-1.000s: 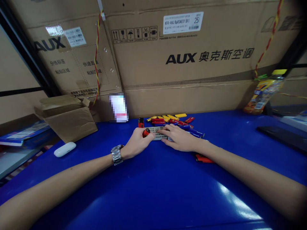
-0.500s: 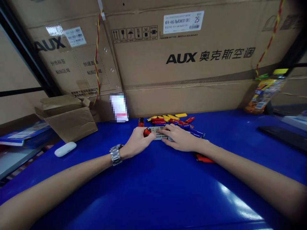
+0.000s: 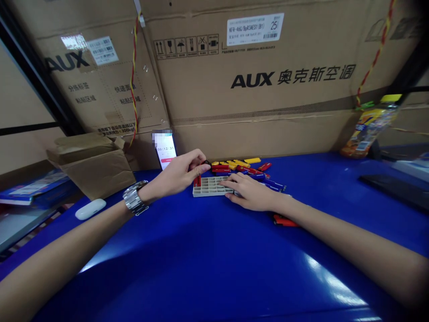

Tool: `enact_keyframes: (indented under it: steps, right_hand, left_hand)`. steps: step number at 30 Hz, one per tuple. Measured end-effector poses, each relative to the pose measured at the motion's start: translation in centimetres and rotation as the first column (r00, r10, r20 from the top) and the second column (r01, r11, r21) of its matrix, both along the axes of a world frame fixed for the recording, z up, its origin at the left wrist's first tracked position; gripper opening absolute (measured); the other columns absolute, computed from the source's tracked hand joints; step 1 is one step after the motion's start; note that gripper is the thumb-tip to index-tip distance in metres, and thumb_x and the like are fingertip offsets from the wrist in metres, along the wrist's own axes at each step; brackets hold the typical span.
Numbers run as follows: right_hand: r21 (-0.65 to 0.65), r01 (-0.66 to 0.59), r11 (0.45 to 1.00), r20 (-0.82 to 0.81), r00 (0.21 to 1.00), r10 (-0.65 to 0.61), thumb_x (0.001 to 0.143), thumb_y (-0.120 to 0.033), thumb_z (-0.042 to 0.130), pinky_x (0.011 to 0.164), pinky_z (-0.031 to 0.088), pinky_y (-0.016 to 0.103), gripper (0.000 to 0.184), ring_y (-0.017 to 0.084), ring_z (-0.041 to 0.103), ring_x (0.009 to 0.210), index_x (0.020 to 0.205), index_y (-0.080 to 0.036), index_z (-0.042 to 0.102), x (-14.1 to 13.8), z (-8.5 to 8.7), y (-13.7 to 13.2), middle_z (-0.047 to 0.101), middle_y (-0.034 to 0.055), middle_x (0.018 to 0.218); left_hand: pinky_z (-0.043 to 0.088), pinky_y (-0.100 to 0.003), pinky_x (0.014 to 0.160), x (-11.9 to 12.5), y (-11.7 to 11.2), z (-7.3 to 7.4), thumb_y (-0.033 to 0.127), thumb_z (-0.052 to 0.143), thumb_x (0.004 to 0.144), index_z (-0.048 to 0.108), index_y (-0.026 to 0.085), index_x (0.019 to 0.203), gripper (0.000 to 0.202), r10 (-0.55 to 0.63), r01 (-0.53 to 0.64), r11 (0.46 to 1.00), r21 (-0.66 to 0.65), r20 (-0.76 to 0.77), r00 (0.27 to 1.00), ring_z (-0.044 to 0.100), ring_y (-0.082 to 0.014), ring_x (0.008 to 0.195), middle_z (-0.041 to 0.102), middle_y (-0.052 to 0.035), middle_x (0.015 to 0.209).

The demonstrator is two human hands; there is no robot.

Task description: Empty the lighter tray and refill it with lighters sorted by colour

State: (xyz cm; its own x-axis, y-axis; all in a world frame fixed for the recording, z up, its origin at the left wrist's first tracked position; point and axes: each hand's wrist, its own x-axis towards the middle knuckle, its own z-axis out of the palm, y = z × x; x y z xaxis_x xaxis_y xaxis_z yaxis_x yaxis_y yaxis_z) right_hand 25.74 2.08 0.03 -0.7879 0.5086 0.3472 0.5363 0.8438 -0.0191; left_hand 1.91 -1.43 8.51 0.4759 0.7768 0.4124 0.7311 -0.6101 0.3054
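A pale grey grid tray [image 3: 212,194] with small compartments lies on the blue table. My right hand [image 3: 253,191] grips its right end, fingers over the top and thumb at the near side. My left hand [image 3: 181,172] is raised over the tray's far left corner. Thumb and fingers pinch a lighter, and only its dark end [image 3: 207,164] shows. A red lighter [image 3: 197,181] stands in the tray's left end, partly behind my left hand. Behind the tray lie loose yellow lighters [image 3: 241,163], red lighters [image 3: 264,167] and blue lighters [image 3: 275,185].
A lit phone [image 3: 164,147] leans on the large cardboard boxes [image 3: 254,116] at the back. An open small carton [image 3: 100,174] and a white earphone case [image 3: 90,209] are at left. Orange-red lighters [image 3: 284,221] lie under my right forearm. A drink bottle [image 3: 372,129] stands at right.
My left hand has moved from the tray's left part up and away to its far left corner, uncovering many compartments. My right hand stays on the tray.
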Motion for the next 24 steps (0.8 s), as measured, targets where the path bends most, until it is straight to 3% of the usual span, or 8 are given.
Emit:
enact_keyframes:
  steps: [7, 12, 20, 24]
  right_hand:
    - [0.034, 0.013, 0.999, 0.009, 1.0, -0.014, 0.094, -0.036, 0.042, 0.086, 0.047, 0.044, 0.04, 0.025, 0.057, 0.096, 0.126, -0.016, 0.055, -0.2, -0.1, 0.0, 0.058, 0.0147, 0.112]
    - [0.017, 0.011, 1.0, 0.011, 1.0, -0.011, 0.094, -0.036, 0.042, 0.087, 0.047, 0.046, 0.04, 0.026, 0.057, 0.097, 0.125, -0.015, 0.056, -0.1, 0.1, 0.0, 0.058, 0.0162, 0.113]
    - [0.008, -0.002, 1.0, 0.008, 1.0, 0.002, 0.094, -0.036, 0.043, 0.09, 0.046, 0.046, 0.042, 0.025, 0.057, 0.101, 0.128, -0.016, 0.055, 0.0, -0.1, 0.3, 0.058, 0.0156, 0.115]
    - [-0.085, -0.067, 0.994, -0.051, 0.997, 0.063, 0.095, -0.033, 0.04, 0.091, 0.045, 0.042, 0.038, 0.023, 0.058, 0.101, 0.125, -0.017, 0.057, -0.1, 0.8, 0.4, 0.061, 0.0138, 0.114]
  left_hand:
    - [0.035, -0.027, 0.059, -1.8, 1.3, -0.4, 0.033, 0.045, 0.089, 0.054, 0.015, 0.09, 0.02, 0.052, -0.079, 0.992, -0.097, -0.253, 0.966, 0.053, -0.0157, 0.065, 0.061, -0.0039, 0.075]
    - [0.035, -0.027, 0.059, -1.5, 1.7, -0.8, 0.029, 0.048, 0.087, 0.056, 0.013, 0.089, 0.018, 0.111, -0.149, 0.982, -0.119, -0.281, 0.953, 0.055, -0.0157, 0.062, 0.063, -0.0052, 0.072]
    - [0.031, -0.028, 0.053, -1.5, 1.2, -1.6, 0.037, 0.052, 0.089, 0.058, 0.013, 0.072, 0.03, 0.267, -0.235, 0.964, 0.126, -0.444, 0.855, 0.056, -0.0175, 0.06, 0.061, -0.0091, 0.068]
    - [0.032, -0.028, 0.05, 0.3, -1.3, -0.9, 0.04, 0.045, 0.093, 0.06, 0.01, 0.086, 0.034, 0.27, -0.185, 0.961, 0.208, -0.532, 0.803, 0.055, -0.0176, 0.056, 0.062, -0.0094, 0.067]
